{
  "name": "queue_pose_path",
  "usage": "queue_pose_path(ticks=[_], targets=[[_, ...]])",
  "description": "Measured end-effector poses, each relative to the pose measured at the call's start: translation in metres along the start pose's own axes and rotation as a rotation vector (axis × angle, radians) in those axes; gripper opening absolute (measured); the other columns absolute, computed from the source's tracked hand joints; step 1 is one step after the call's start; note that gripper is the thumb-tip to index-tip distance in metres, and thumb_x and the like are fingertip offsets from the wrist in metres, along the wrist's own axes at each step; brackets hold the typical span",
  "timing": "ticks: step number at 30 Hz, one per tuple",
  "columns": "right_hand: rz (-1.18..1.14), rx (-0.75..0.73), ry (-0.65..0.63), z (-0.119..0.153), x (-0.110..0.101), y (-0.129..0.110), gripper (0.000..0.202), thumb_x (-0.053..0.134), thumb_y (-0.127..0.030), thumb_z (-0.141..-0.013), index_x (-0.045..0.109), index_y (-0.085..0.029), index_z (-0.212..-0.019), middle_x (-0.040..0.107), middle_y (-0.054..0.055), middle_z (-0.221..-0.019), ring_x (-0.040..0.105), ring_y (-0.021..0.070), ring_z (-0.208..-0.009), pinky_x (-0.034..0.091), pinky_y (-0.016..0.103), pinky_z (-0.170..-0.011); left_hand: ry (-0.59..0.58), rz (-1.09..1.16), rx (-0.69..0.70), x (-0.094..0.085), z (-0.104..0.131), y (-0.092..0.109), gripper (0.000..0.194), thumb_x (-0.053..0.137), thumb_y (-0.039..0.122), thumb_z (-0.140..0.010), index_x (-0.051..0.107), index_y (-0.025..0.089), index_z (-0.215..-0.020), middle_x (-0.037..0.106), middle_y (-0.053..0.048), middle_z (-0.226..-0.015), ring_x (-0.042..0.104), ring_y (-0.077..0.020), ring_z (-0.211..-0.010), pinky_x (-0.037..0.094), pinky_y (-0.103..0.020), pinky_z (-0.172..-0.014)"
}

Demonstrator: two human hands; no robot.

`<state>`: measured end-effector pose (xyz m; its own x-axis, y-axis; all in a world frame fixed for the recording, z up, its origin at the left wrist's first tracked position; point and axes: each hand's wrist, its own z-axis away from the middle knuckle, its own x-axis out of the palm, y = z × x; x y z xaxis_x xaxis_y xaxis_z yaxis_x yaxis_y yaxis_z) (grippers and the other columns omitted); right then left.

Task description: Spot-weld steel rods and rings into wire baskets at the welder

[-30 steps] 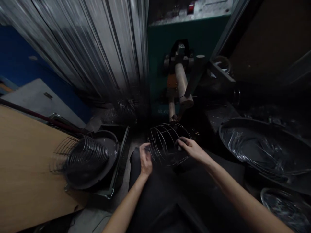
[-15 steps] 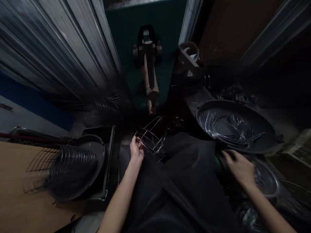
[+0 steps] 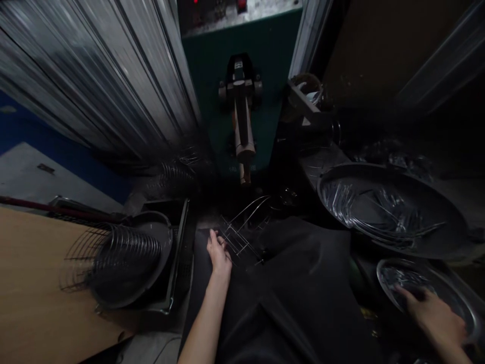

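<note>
My left hand [image 3: 220,251] is closed on the left edge of a curved wire frame [image 3: 238,237], thin crossing metal wires held over the dark apron [image 3: 288,283]. On the right, my right hand [image 3: 435,316] reaches over a smaller metal bowl [image 3: 382,283] with shiny wire pieces [image 3: 405,278] in it. Its fingers point down at the pieces, blurred and dark, so whether they grip one does not show. Ahead of the wire frame stands a green machine [image 3: 204,86] with a tapered arm [image 3: 244,131] pointing down.
A large dark pan [image 3: 435,212] of bent wires sits at the right, beyond the bowl. To the left, a round basin [image 3: 166,227] carries a row of curved wire frames [image 3: 129,242]. Corrugated metal sheeting [image 3: 125,65] rises behind it.
My right hand has moved right, from beside the large pan to above the smaller bowl. The wire frame has turned in my left hand. The whole view has shifted slightly.
</note>
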<state>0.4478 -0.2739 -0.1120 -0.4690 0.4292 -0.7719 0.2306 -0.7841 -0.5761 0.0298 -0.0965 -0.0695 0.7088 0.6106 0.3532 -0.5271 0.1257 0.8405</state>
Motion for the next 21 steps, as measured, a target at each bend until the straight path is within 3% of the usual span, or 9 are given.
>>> queue_pose_path(ticks=[3, 6, 9, 12, 17, 21], targets=[[0.108, 0.123, 0.157, 0.015, -0.011, -0.026, 0.024, 0.052, -0.051, -0.062, 0.060, -0.031, -0.073, 0.049, 0.022, -0.062, 0.055, 0.0454, -0.092, 0.032, 0.054, -0.064, -0.062, 0.016, 0.048, 0.010, 0.004, 0.011, 0.047, 0.063, 0.059, -0.069, 0.050, 0.016, -0.082, 0.027, 0.013, -0.043, 0.024, -0.0024, -0.037, 0.018, -0.014, -0.040], [-0.164, 0.078, 0.135, 0.036, -0.006, -0.071, 0.021, 0.056, -0.049, -0.064, 0.058, -0.029, -0.068, 0.055, 0.018, -0.063, 0.059, 0.0391, -0.078, 0.041, 0.049, -0.059, -0.109, 0.022, 0.150, 0.024, 0.003, 0.026, 0.045, 0.058, 0.060, -0.074, 0.051, 0.016, -0.084, 0.027, 0.012, -0.042, 0.021, -0.0028, -0.036, 0.014, -0.015, -0.038], [-0.648, 0.017, -0.163, 0.064, 0.016, -0.129, 0.022, 0.069, -0.035, -0.053, 0.060, -0.023, -0.069, 0.060, 0.006, -0.065, 0.059, 0.0239, -0.059, 0.049, 0.037, -0.054, -0.162, 0.013, 0.250, 0.033, -0.005, 0.037, 0.044, 0.053, 0.059, -0.078, 0.054, 0.016, -0.088, 0.026, 0.011, -0.042, 0.020, -0.0031, -0.037, 0.014, -0.016, -0.038], [-0.887, -0.052, -0.496, 0.097, 0.048, -0.187, 0.031, 0.077, -0.026, -0.049, 0.067, -0.016, -0.077, 0.065, 0.005, -0.072, 0.062, 0.0171, -0.063, 0.052, 0.026, -0.054, -0.189, 0.008, 0.317, 0.036, -0.013, 0.043, 0.041, 0.053, 0.057, -0.080, 0.055, 0.016, -0.088, 0.025, 0.011, -0.042, 0.020, -0.0029, -0.037, 0.014, -0.016, -0.038], [-0.952, -0.168, -0.641, 0.138, 0.093, -0.266, 0.026, 0.082, -0.027, -0.054, 0.068, -0.012, -0.068, 0.065, 0.005, -0.063, 0.062, 0.0135, -0.058, 0.049, 0.019, -0.048, -0.168, 0.005, 0.357, 0.036, -0.022, 0.049, 0.039, 0.053, 0.055, -0.081, 0.055, 0.016, -0.086, 0.026, 0.010, -0.043, 0.021, -0.0031, -0.037, 0.014, -0.016, -0.038], [-1.053, -0.187, -0.721, 0.149, 0.110, -0.297, 0.032, 0.085, -0.032, -0.051, 0.069, -0.011, -0.070, 0.065, 0.003, -0.066, 0.061, 0.0106, -0.058, 0.045, 0.015, -0.046, -0.158, -0.031, 0.357, 0.032, -0.032, 0.049, 0.040, 0.053, 0.055, -0.080, 0.057, 0.016, -0.087, 0.027, 0.010, -0.044, 0.023, -0.0034, -0.038, 0.017, -0.015, -0.039]])
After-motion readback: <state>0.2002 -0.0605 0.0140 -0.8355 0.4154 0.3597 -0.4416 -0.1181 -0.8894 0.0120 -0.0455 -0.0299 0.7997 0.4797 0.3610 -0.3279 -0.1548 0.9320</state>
